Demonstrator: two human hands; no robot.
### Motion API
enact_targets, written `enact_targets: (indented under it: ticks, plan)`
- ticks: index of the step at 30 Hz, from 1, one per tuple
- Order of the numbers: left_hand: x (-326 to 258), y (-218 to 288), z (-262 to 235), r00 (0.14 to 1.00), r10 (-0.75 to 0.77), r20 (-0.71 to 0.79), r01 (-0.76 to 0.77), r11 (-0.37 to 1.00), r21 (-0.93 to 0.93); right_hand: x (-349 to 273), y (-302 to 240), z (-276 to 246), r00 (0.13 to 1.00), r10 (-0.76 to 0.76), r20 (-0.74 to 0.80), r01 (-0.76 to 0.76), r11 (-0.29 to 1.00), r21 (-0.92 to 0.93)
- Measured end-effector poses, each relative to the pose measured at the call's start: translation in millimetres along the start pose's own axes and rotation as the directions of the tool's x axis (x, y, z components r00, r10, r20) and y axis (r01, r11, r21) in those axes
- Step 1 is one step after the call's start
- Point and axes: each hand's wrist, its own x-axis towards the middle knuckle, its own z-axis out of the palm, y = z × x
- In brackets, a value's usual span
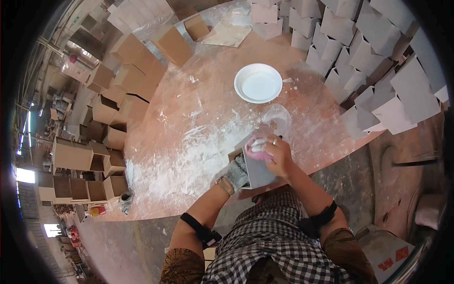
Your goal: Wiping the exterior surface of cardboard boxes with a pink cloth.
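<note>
A small box [260,173] with a grey outer face and a bare brown inside lies at the table's near edge, in front of me. My left hand [238,173], in a grey knit glove, reaches into its open side and grips it, with the fingertips hidden inside. My right hand [280,155] is bare and wears a ring. It is closed round a pink sponge [257,149] smeared with white, at the box's upper side. Beyond the box stands a round white basin [258,84] with white stuff in it.
The brown table [179,123] carries white powdery smears. Brown boxes [135,71] are stacked along its left edge, beside a grey rag [125,202]. Whitish-grey boxes [364,57] pile up at the right. A flat board [227,36] lies at the far side.
</note>
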Motion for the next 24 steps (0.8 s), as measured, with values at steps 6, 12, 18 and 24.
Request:
enact_targets:
  ticks: [6, 12, 18, 24]
  plan:
    - [-23.0, 5.1, -18.1, 0.961, -0.19, 0.201, 0.275, 0.742, -0.611, -56.5, -54.4, -13.9, 0.985, -0.116, 0.129, 0.108, 0.992, 0.069]
    - [-31.4, 3.3, -15.9, 0.931, -0.26, 0.258, 0.361, 0.538, -0.762, -82.1, -70.2, -38.9, 0.996, 0.06, 0.067, -0.071, 0.979, 0.193]
    - [-23.4, 8.3, -21.6, 0.896, -0.288, 0.338, 0.414, 0.268, -0.87, -25.4, -18.5, -55.7, 0.964, 0.235, -0.122, -0.228, 0.971, 0.072]
    - [-13.0, 22.2, -39.2, 0.833, -0.284, 0.474, 0.463, -0.11, -0.88, -13.8, 19.4, -20.1, 0.988, 0.155, -0.014, -0.146, 0.955, 0.26]
